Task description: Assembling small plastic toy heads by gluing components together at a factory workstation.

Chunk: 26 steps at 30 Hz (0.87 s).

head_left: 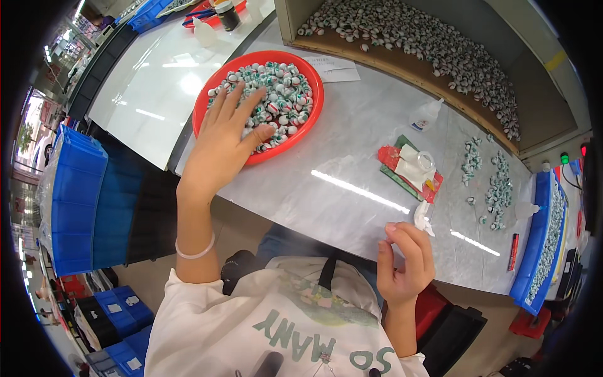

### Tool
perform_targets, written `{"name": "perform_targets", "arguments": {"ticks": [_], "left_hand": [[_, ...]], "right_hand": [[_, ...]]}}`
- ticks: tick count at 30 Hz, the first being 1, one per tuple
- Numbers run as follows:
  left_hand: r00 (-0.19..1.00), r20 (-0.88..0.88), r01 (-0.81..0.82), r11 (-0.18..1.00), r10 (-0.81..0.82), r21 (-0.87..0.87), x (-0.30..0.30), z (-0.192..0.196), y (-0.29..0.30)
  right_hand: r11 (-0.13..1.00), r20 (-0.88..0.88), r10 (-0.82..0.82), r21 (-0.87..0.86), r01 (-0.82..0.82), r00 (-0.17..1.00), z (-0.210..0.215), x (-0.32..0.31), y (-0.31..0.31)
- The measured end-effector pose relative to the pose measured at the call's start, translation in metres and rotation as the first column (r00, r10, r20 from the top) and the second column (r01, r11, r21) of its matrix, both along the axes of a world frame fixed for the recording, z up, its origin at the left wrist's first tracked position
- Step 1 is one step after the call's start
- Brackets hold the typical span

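Note:
My left hand lies with fingers spread on small round white-and-green pieces with red marks. These pieces fill a red round basin at the table's far left. Near the front edge, my right hand is raised with its fingers curled and the thumb close to the index finger. Whatever may be between those fingertips is too small to make out. Just beyond it lies a crumpled white tissue. Farther off are red and green packets with white paper and a clear ring on top.
A white nozzle bottle stands beyond the packets. Rows of small green-and-white pieces lie on the right, near a red marker and a blue tray. An open box with many pieces borders the back. Blue crates stand left.

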State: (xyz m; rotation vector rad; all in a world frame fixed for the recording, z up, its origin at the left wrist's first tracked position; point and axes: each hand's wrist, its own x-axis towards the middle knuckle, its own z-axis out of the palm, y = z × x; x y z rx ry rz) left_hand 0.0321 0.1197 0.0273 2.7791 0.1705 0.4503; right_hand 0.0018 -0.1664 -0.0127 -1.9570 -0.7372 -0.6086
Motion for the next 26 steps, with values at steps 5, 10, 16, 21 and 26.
{"name": "perform_targets", "arguments": {"ticks": [5, 10, 16, 21, 26], "left_hand": [[0.998, -0.058, 0.03, 0.992, -0.023, 0.126, 0.003, 0.004, -0.003], [0.996, -0.006, 0.091, 0.995, -0.09, 0.049, -0.009, 0.012, 0.002], [0.87, 0.065, 0.398, 0.616, -0.489, -0.68, -0.078, 0.042, -0.011], [0.286, -0.327, 0.303, 0.409, -0.901, -0.861, -0.091, 0.005, -0.013], [0.437, -0.873, -0.188, 0.928, -0.215, -0.323, -0.065, -0.09, 0.007]], "right_hand": [[1.0, 0.033, -0.021, -0.005, 0.021, 0.999, 0.001, 0.0, 0.002], [1.0, 0.013, -0.029, 0.004, 0.029, 0.999, 0.003, 0.0, 0.0], [1.0, -0.058, 0.001, -0.004, -0.001, 0.998, 0.006, -0.001, -0.005], [0.991, -0.004, 0.045, -0.125, -0.045, 0.999, 0.016, -0.001, -0.007], [0.987, -0.014, -0.015, -0.159, 0.013, 1.0, 0.025, -0.005, -0.013]]}}
